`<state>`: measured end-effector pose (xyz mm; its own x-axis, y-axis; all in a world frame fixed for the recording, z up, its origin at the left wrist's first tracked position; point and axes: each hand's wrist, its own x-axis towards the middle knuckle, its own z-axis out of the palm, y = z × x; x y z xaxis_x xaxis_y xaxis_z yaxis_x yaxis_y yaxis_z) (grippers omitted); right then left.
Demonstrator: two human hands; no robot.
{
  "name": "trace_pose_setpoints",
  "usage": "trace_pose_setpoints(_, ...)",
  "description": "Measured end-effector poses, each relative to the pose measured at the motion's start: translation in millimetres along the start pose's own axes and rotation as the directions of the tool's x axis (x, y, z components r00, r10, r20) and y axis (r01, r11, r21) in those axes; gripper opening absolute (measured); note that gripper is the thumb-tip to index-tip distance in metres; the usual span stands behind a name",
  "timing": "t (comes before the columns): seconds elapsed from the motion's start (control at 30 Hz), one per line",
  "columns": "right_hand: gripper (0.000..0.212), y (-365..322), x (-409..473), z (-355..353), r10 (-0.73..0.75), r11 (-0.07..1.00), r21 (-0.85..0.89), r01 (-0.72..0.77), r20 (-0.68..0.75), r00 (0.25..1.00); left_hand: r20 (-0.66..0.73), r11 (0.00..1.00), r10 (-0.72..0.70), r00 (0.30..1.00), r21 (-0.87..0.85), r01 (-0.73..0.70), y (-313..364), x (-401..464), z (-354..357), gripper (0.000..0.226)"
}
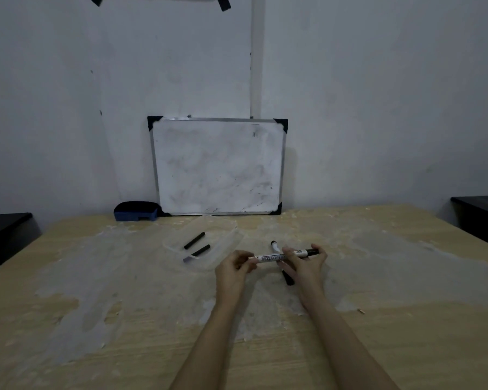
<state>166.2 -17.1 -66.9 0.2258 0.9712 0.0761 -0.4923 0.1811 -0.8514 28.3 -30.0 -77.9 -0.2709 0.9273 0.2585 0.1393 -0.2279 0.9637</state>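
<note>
— Where is the marker (271, 258)?

— Held level, just above the desk (124, 305), between both hands and near the middle of the desk. It has a white printed barrel and a black cap on its right end.

— How do the hands hold it?

— The left hand (234, 267) pinches the left end with its fingertips, fingers curled in. The right hand (304, 263) grasps the right half, fingers wrapped over the barrel and the thumb near the black cap.

— Anything beneath them?

— A second marker (274, 245) lies on the desk, slanting under the right hand. Its black ends show above and below the fingers, and the rest is hidden.

— And farther off?

— A clear plastic tray (226, 235) sits just left of the hands with two black sticks (194, 240) lying slantwise in it. I cannot tell what the sticks are. Behind it a smudged whiteboard (217, 167) leans against the wall (68, 108), and a dark blue eraser (135, 211) rests by its lower left corner.
</note>
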Motion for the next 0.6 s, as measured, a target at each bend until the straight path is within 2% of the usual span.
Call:
trace_pose_setpoints(0.1,0.058,1,-2,3,-0.008,1.000,-0.024,0.008,0.001,1.000,0.005,0.983,-0.118,0.993,-0.142,0.117,-2,4,-1,0.020)
trace_pose_setpoints(0.27,0.059,2,-4,4,-0.078,0.991,-0.116,0.069,-0.077,0.994,0.066,0.962,-0.196,0.978,-0.180,0.205,-3,5,-2,0.024)
trace_pose_setpoints(0.43,0.059,1,-10,9,-0.165,0.966,-0.208,0.152,-0.044,0.985,0.116,0.944,-0.235,0.965,-0.210,0.255,-3,5,-3,0.023)
trace_pose_setpoints(0.6,0.058,-1,-14,16,-0.261,0.912,-0.322,0.255,0.026,0.965,0.106,0.910,-0.260,0.960,-0.305,0.280,-3,6,-5,0.024)
